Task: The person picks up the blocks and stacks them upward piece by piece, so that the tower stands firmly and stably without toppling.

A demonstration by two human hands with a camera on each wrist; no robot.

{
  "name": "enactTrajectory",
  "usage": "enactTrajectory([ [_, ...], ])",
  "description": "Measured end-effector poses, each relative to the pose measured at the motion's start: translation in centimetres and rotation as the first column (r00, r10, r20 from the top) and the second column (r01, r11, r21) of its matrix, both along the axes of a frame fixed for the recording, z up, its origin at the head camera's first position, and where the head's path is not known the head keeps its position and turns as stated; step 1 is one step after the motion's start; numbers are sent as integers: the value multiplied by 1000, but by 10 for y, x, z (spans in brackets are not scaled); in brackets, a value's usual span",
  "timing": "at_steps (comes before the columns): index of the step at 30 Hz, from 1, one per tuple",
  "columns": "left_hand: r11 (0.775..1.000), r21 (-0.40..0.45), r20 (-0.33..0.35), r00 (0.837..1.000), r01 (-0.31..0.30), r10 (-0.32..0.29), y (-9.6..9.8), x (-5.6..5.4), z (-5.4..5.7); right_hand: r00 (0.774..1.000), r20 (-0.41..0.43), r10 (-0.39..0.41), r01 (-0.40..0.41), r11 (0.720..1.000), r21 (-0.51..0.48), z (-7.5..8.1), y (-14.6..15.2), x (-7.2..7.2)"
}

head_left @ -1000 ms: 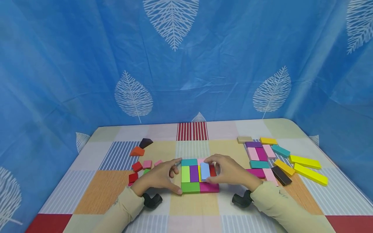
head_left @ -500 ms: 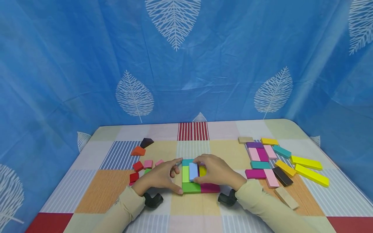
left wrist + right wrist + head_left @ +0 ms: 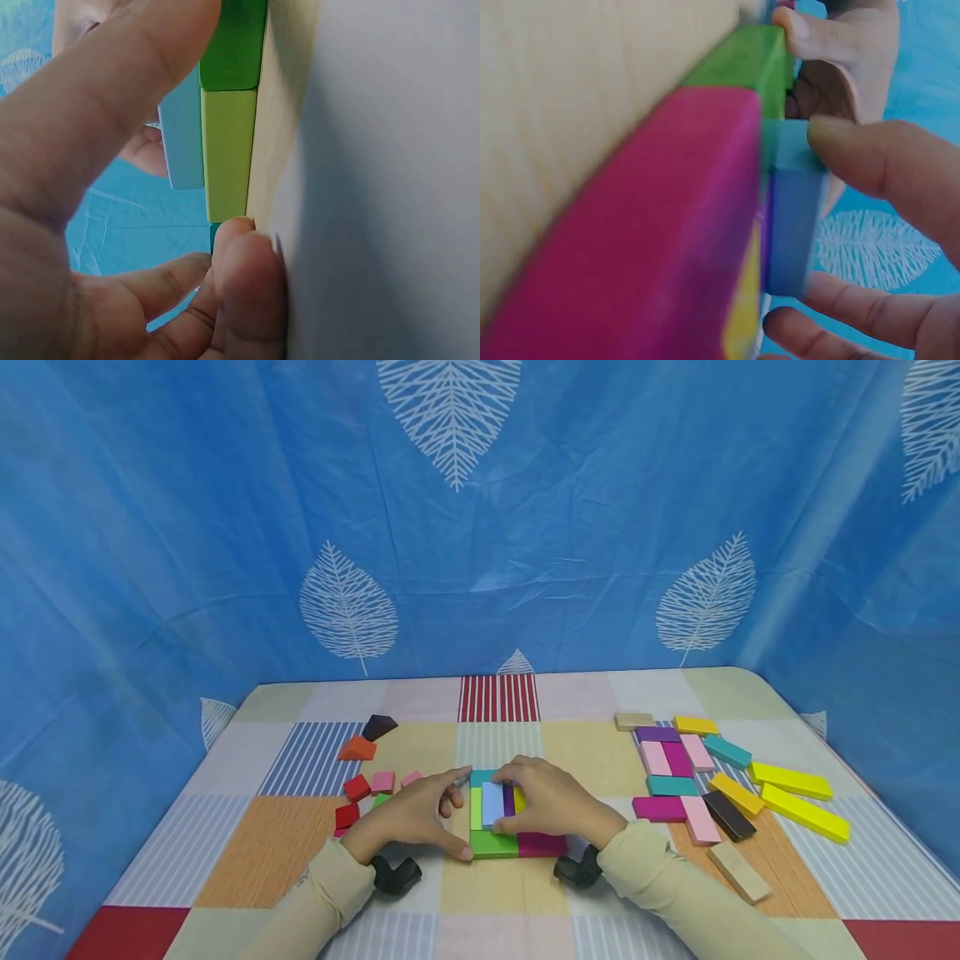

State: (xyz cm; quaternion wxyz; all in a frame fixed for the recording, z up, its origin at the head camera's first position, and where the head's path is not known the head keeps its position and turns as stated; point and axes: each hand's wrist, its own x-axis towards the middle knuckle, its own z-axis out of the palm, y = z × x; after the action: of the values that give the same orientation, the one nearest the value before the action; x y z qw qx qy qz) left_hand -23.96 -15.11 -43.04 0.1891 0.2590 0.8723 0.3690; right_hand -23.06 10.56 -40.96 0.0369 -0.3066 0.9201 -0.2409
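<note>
My right hand [image 3: 551, 802] pinches a light blue block [image 3: 492, 803] between thumb and fingers. The block lies on a flat layer of coloured blocks, over the lime block [image 3: 476, 808] and part of the purple block [image 3: 508, 800]. My left hand [image 3: 412, 814] spans the layer's left side, its thumb at the green block [image 3: 493, 844] and its fingertips by the teal block [image 3: 482, 777]. In the left wrist view, the light blue block [image 3: 182, 139] stands against the lime block [image 3: 227, 154]. A magenta block [image 3: 542, 844] forms the front right; my right hand hides the layer's back right.
Right of the layer lie pink, purple and teal blocks, long yellow blocks [image 3: 805, 812], a black block [image 3: 729, 816] and a plain wooden block [image 3: 739, 872]. At left are red blocks [image 3: 347, 816], an orange piece [image 3: 357, 748] and a dark piece [image 3: 379, 727].
My right hand has carried the light blue block leftward across the layer, from its right part to the lime block. My left hand has stayed in place.
</note>
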Motion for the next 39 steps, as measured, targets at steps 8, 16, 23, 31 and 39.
enactTrajectory([
  [8,999,1,12,999,-33,33,2,3,3,988,157,3,11,996,-87,19,33,0],
  [16,999,14,-8,999,-35,35,6,7,7,985,160,57,-30,985,-169,22,94,-5],
  [23,1000,2,-83,997,4,-4,9,11,10,980,196,33,0,986,-164,23,140,0],
  [31,998,-32,-142,989,-57,52,19,13,13,981,189,-43,61,994,-91,16,179,4],
  [39,997,-46,-174,983,-69,60,25,13,16,973,181,-141,128,988,83,15,185,9],
])
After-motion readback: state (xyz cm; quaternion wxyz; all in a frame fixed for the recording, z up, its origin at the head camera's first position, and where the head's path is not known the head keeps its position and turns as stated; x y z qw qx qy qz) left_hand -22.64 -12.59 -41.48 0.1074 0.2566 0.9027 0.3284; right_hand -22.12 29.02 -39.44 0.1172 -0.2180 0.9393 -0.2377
